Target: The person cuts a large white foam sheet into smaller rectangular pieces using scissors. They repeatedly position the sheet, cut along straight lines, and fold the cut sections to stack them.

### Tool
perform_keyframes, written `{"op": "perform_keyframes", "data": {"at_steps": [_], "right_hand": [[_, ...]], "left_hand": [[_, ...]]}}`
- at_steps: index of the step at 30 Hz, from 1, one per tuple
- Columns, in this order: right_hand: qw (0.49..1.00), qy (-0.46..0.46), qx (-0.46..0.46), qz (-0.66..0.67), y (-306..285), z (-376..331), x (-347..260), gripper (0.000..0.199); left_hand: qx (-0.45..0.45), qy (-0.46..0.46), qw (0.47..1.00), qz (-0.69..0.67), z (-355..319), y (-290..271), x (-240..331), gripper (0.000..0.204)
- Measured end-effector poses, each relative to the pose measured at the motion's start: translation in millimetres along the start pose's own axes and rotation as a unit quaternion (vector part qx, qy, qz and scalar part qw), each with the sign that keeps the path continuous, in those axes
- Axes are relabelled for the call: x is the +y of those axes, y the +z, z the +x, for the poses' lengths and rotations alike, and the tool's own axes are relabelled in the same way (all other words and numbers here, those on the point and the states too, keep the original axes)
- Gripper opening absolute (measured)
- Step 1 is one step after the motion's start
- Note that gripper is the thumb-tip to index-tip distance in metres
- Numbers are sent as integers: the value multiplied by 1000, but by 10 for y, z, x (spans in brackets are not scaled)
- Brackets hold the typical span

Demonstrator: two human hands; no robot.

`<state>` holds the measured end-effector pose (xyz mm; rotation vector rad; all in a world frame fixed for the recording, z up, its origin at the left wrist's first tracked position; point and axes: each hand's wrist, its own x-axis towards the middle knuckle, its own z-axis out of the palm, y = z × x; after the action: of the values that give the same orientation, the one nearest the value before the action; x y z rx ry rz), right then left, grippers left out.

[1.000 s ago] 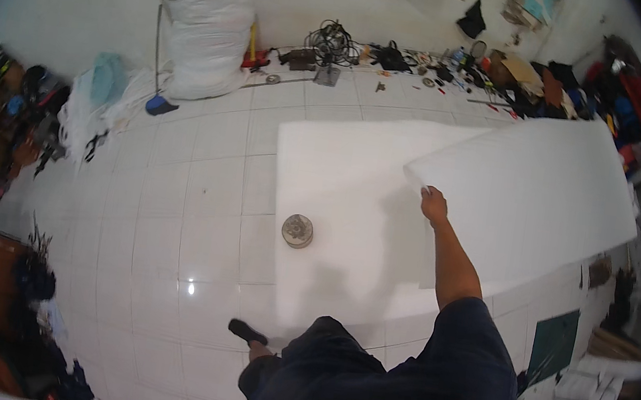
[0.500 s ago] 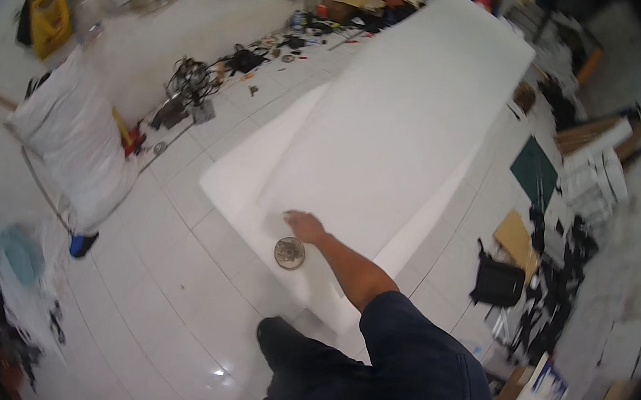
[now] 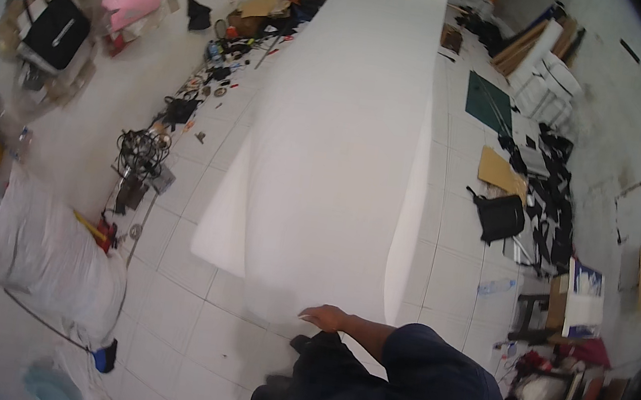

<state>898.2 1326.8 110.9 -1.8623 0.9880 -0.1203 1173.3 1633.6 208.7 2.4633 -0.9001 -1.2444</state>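
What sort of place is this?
Likely a workshop or storeroom: a long white flexible sheet, a bulging white sack, and tangled black cables on a white tiled floor.

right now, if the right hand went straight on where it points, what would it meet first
First the white sheet, whose near end the right hand seems to hold; leftward past it, likely the white sack, though depth is unclear.

Right hand [image 3: 323,318] gripped near edge of long white sheet [image 3: 335,153]; sheet ran away over another white layer [image 3: 222,223]. Bulging white sack [image 3: 54,254] sat at left; black bag [image 3: 499,218] and green panel [image 3: 487,102] lay on tiled floor [image 3: 213,340] at right.
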Motion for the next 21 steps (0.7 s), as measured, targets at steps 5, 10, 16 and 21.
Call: {"op": "perform_keyframes", "data": {"at_steps": [5,10,16,21], "right_hand": [[965,101,217,-104,383,-160,317,27],[832,256,427,-245,629,-148,507,30],[747,375,497,-233,975,80,1462,37],[759,307,538,-199,1576,320,2716,32]], "left_hand": [[-26,136,988,75,1277,-496,163,34],[-139,123,983,16,3274,-469,-107,37],[-354,-122,901,-220,4659,745,683,66],[-386,-106,750,-526,5660,1771,1013,97]]}}
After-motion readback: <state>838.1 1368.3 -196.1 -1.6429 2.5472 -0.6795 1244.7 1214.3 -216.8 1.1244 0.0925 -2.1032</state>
